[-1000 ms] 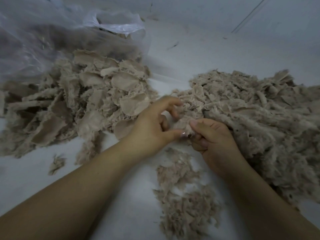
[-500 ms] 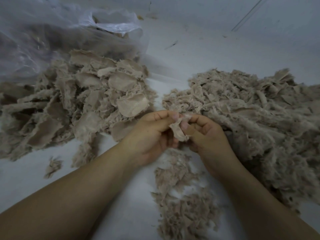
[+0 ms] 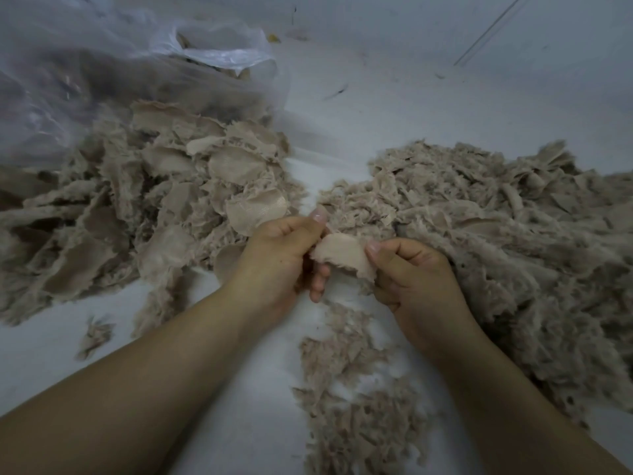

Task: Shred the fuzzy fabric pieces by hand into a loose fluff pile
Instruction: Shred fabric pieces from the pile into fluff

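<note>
1. Fabric piece (image 3: 342, 257): held above the table (image 3: 239, 389), between both hands.
2. Left hand (image 3: 284, 258): pinching its left edge.
3. Right hand (image 3: 414, 279): pinching its right edge.
4. Fluff pile (image 3: 359, 406): directly below.
5. Plastic bag (image 3: 102, 80): far left.

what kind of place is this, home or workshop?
Probably an informal workshop or sorting area, though a home can't be ruled out. Work happens on a plain white surface, with bulk heaps of fabric pieces and shredded fluff, plus a large clear plastic bag of stock.
</note>
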